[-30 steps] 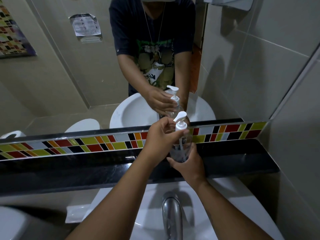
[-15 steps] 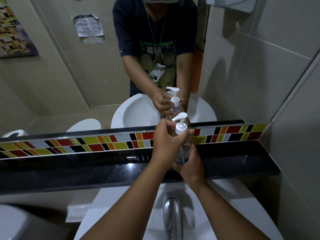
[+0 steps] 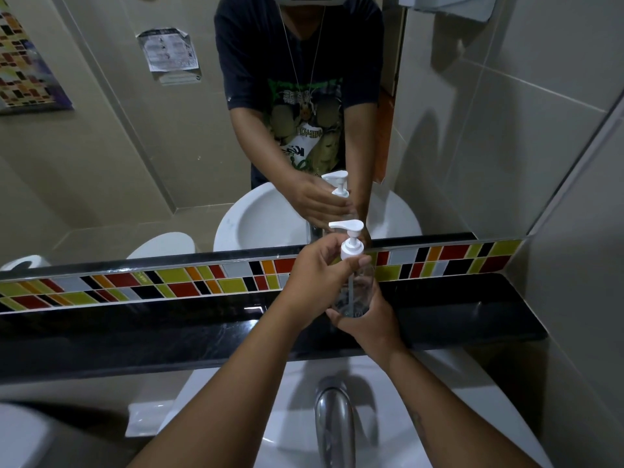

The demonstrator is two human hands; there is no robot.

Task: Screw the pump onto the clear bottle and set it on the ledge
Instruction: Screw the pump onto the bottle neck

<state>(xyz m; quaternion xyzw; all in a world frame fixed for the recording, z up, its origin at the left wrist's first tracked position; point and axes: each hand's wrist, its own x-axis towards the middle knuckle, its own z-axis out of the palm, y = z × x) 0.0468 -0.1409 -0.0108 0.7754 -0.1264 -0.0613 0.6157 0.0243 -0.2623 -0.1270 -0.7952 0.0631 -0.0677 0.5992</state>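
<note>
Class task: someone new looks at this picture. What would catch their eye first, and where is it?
Two hands meet at centre: the left hand grips the white pump, the right hand cups the clear bottle, over the black ledge. Behind runs a bright tile strip, under a mirror.

white pump (image 3: 349, 239) atop upright clear bottle (image 3: 354, 292), above black ledge (image 3: 169, 329)

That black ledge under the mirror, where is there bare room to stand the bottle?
The black ledge looks bare on both sides: left below the coloured tile strip, right toward the corner wall. Crowded only mid-ledge, where the left hand and right hand hold the clear bottle.
</note>
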